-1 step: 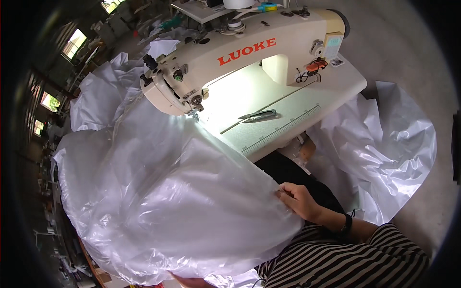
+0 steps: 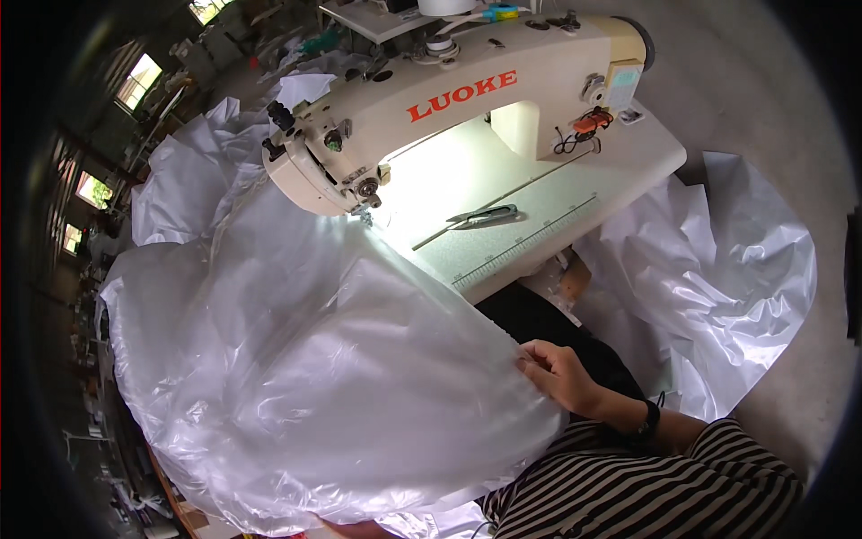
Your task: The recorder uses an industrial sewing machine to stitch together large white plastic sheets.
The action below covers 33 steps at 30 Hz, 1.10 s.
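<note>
My right hand pinches the right edge of a big translucent white plastic sheet, its fingers closed on it near my lap. The sheet billows over the left and middle of the view. Its far end runs up beneath the needle area of a white sewing machine. At the lower edge a little of my left hand or wrist shows under the sheet; its fingers are hidden. Beyond my right hand, grey thread snips lie on the machine bed, apart from both hands.
More crumpled white sheeting hangs to the right of the machine bed. Another heap lies behind the machine head at left. An orange item with a black cord is at the machine's pillar. A white side table stands at the back.
The sheet's lower folds and the visible bit of my left arm have shifted very slightly. My right hand keeps its pinch on the sheet's edge.
</note>
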Motion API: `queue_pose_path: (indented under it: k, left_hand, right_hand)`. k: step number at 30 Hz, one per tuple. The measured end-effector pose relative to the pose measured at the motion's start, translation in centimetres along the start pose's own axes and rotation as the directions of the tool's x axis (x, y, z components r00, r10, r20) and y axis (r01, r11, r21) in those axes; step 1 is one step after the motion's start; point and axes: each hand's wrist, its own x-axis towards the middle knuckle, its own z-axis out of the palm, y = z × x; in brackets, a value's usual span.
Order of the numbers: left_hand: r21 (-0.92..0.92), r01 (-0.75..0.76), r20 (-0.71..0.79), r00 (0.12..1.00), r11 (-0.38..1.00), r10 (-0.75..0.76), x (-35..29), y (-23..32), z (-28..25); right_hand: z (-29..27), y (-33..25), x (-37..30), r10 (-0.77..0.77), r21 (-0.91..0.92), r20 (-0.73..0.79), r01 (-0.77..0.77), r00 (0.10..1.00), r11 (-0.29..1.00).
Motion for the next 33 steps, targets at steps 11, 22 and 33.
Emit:
queue_pose_path:
  k: [11, 22, 33]
  left_hand:
    - [0.043, 0.016, -0.029, 0.999, 0.999, -0.015, 1.9, -2.0, 2.8]
    - [0.063, 0.05, -0.11, 0.993, 0.997, -0.043, 6.2, -1.9, 5.9]
    - [-0.708, 0.527, 0.108, 0.738, 0.47, -0.666, 14.2, 6.3, 6.9]
  right_hand:
    - [2.6, -2.6, -1.1, -0.37, -0.404, 0.131, 0.39, 0.92, 0.827]
    - [4.6, -4.9, 4.3, -0.45, -0.57, 0.185, 0.468, 0.874, 0.675]
    - [3.5, -8.2, 14.2, -0.462, -0.62, 0.134, 0.438, 0.877, 0.651]
